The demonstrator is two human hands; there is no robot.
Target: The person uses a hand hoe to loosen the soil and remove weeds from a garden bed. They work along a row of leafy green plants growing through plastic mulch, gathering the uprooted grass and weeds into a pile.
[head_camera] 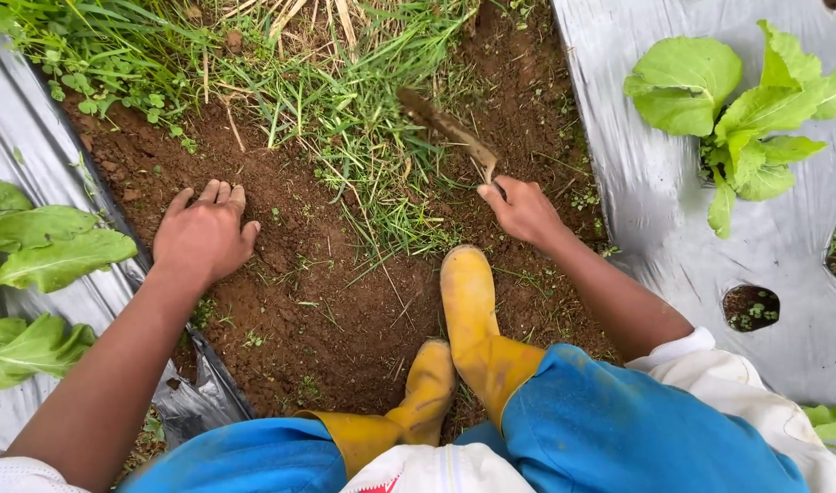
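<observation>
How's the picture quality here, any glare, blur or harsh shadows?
Head view: soft, even daylight with no hard shadows; mild sheen on the silver plastic mulch; the hand tool in the right hand is slightly blurred; the left hand and soil are sharp.

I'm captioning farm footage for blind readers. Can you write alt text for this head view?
A squatting person's left hand presses flat on bare brown soil while the right hand grips a soil-caked hand tool dug into a patch of green grassy weeds. Yellow rubber boots stand between silver plastic mulch sheets holding leafy green plants.
</observation>
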